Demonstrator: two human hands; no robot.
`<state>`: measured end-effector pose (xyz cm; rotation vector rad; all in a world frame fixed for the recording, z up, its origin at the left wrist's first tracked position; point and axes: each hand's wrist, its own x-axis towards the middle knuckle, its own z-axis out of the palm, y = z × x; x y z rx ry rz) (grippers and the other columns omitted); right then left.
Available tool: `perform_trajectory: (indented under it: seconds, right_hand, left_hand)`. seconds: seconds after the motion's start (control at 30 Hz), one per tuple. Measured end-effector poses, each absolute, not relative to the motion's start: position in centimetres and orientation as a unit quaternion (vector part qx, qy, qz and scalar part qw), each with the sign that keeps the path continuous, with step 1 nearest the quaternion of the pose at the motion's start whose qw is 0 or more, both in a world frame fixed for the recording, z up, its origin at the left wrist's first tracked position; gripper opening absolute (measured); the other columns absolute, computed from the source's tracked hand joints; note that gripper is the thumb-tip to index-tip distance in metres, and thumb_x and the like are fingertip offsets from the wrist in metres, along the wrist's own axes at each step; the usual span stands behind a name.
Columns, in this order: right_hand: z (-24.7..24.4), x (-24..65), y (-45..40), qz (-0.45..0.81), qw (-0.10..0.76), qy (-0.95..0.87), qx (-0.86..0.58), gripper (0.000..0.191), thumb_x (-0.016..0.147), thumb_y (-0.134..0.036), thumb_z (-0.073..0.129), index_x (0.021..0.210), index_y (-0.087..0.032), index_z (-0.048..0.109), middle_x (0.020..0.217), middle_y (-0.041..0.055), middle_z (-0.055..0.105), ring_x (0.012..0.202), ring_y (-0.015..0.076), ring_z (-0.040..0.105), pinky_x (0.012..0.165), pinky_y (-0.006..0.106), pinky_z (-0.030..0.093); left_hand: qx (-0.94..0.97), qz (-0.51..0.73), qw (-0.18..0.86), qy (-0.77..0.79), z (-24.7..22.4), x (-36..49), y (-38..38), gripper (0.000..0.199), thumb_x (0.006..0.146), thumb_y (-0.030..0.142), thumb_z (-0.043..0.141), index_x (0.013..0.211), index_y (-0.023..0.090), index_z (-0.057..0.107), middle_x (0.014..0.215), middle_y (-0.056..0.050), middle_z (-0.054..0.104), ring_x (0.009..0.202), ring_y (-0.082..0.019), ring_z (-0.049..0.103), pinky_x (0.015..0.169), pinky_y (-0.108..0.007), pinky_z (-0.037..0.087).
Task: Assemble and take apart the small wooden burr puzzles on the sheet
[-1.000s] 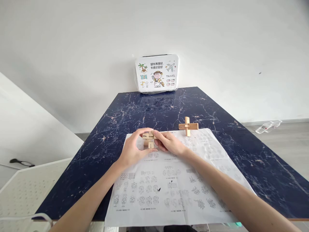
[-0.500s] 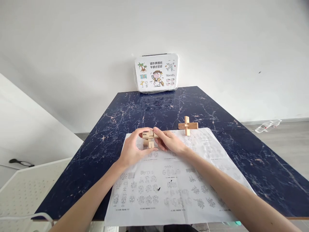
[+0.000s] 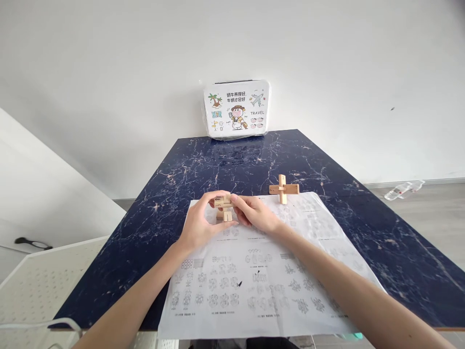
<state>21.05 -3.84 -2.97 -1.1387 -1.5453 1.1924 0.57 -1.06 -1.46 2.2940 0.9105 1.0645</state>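
Light wooden burr puzzle pieces point(image 3: 223, 202), with dark numbers on their faces, are held together over a printed sheet point(image 3: 254, 310). My left hand point(image 3: 198, 222) is curled around them from the left, fingers above and thumb below. From the right, my right hand point(image 3: 256, 213) pinches them with its thumb on top; its fingers partly hide that end. A "3" faces left on the upper piece, and a lower block end points toward me. Beyond my right hand, a wooden cross-shaped puzzle point(image 3: 282, 189) stands at the sheet's far edge, untouched.
The dark blue marbled table point(image 3: 145, 228) runs to the wall. At its far end a white cartoon-printed case point(image 3: 238, 111) leans upright. A clear plastic bottle point(image 3: 403, 190) lies on the floor at right. A white perforated surface point(image 3: 43, 286) and a white cable point(image 3: 54, 322) are at left.
The upper numbered piece in my hands has turned or shifted slightly against the lower block. Both hands keep nearly the same place, and the cross-shaped puzzle stays put.
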Motion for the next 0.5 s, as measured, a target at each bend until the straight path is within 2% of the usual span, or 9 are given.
perform_trajectory:
  seconds: [0.33,0.5]
  right_hand:
    - [-2.8,21.04,-4.03,0.467,0.4,-0.622,-0.485,0.083,0.106,-0.076,0.031,0.041,-0.025,0.042,0.036,-0.0007,0.042,0.042,0.0123,0.042,0.066,0.032,0.044]
    - [-2.86,21.05,-3.99,0.488,0.401,-0.604,-0.486,0.081,0.102,-0.081,0.034,0.045,-0.024,0.044,0.038,-0.0016,0.044,0.041,0.012,0.04,0.06,0.031,0.042]
  left_hand:
    - [0.838,0.398,0.204,0.314,-1.68,0.5,-1.27,0.068,0.076,0.038,0.096,0.134,0.032,0.06,0.138,-0.005,0.072,0.121,-0.029,0.072,0.103,-0.045,0.06]
    - [0.83,0.399,0.22,0.321,-1.67,0.57,-1.35,0.068,0.075,0.04,0.096,0.133,0.032,0.061,0.137,-0.005,0.072,0.121,-0.03,0.072,0.103,-0.047,0.059]
